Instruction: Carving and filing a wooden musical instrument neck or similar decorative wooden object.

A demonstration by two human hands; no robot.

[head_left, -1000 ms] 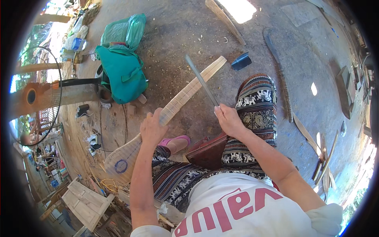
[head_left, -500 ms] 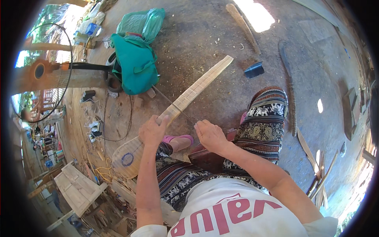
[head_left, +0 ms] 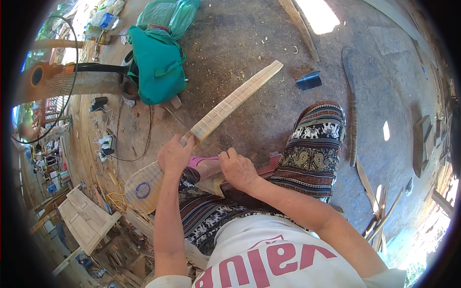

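Observation:
A long pale wooden piece, shaped like a long-necked lute, lies slantwise before me. Lines cross its narrow neck, and a blue ring is drawn on its rounded end. My left hand is closed around the neck near that end. Just beyond its fingers, a thin dark rod-like tool lies across the neck; whether it is a file or a blade I cannot make out. My right hand is closed at the tool's near end, its fingers pinched together beside my knee.
A teal bag and a green plastic bag lie at the far left, near a fan. A dark blue curved piece and a long machete-like blade rest on the floor. A wooden stool stands lower left.
The thin tool has shifted along the neck toward the rounded end, close to my left fingers. Both hands appear farther left, and the whole view has shifted slightly.

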